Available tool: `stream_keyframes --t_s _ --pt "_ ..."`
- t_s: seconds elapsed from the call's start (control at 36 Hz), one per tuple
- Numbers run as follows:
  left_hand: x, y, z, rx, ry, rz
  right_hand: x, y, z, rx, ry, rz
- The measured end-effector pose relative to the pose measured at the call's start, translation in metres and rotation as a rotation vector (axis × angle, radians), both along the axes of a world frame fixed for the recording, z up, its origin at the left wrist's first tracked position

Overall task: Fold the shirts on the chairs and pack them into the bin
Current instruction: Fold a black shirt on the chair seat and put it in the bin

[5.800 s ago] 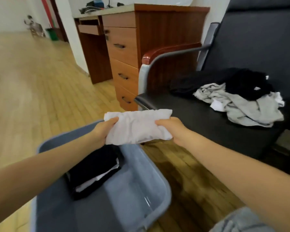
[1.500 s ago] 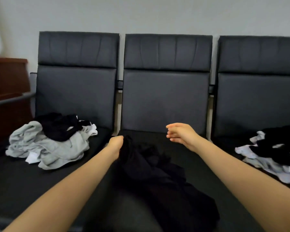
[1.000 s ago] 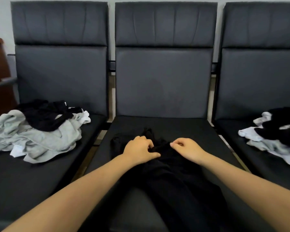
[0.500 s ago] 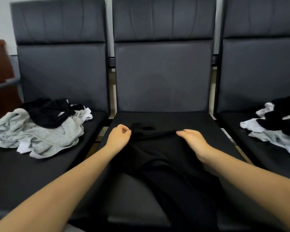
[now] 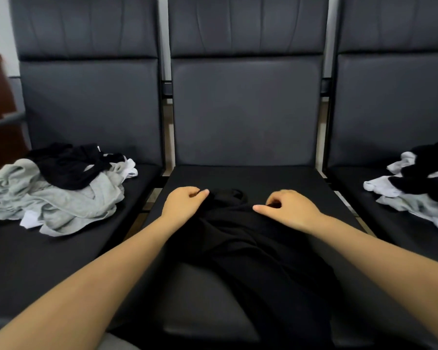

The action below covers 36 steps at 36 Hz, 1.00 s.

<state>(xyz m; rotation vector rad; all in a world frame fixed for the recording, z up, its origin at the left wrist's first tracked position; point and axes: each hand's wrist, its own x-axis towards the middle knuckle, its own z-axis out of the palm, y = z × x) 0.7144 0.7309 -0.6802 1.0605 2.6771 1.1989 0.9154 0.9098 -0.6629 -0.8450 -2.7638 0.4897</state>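
Since half a second ago your two hands have come closer together on the black shirt (image 5: 250, 248), and the stretched upper edge between them has gone slack. The shirt lies on the middle chair seat (image 5: 250, 178), its long axis running from the collar at the far end toward you and over the front edge. Unfolded piles wait on the left chair (image 5: 53, 195) and the right chair (image 5: 415, 188); the bin is out of view. Your left hand (image 5: 183, 204) pinches the cloth left of the collar with curled fingers. Your right hand (image 5: 290, 209) grips it on the right side. Both hands are equally near, so I judge that spreading the shoulders apart comes next.
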Motion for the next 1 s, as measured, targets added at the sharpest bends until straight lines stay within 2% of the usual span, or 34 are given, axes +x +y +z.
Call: stream_keyframes --t_s 0.11,0.28,0.33,0.42,0.47,0.58,0.69,0.83,0.89,1.0 --pt "-0.008 0.003 0.007 0.272 -0.253 0.064 -0.029 -0.023 0.0 0.024 0.16 0.082" --pt "-0.018 -0.001 0.022 0.561 -0.51 0.214 -0.057 -0.044 -0.011 0.038 -0.018 0.148" --pt "-0.02 -0.005 0.025 0.62 -0.565 0.208 -0.054 -0.041 -0.008 -0.092 0.062 0.157" --pt "-0.023 -0.009 0.028 0.684 -0.629 0.21 -0.041 -0.033 0.004 -0.472 0.374 0.119" --pt "-0.023 -0.012 0.03 0.736 -0.672 0.219 -0.032 -0.026 0.012 -0.637 0.581 0.037" --pt "-0.021 -0.017 0.033 0.761 -0.74 0.216 -0.019 -0.003 0.026 -1.007 0.823 -0.147" --pt "-0.014 -0.019 0.033 0.679 -0.645 0.195 -0.004 0.014 0.036 -1.211 0.974 -0.185" --pt "0.0 -0.019 0.037 0.618 -0.541 0.152 0.005 0.018 0.036 -1.316 0.918 -0.208" --pt "0.001 -0.018 0.035 0.519 -0.403 0.173 0.004 0.015 0.032 -1.295 0.839 -0.246" --pt "0.003 -0.019 0.019 0.242 0.011 0.249 0.003 0.006 0.016 -1.266 0.677 -0.291"
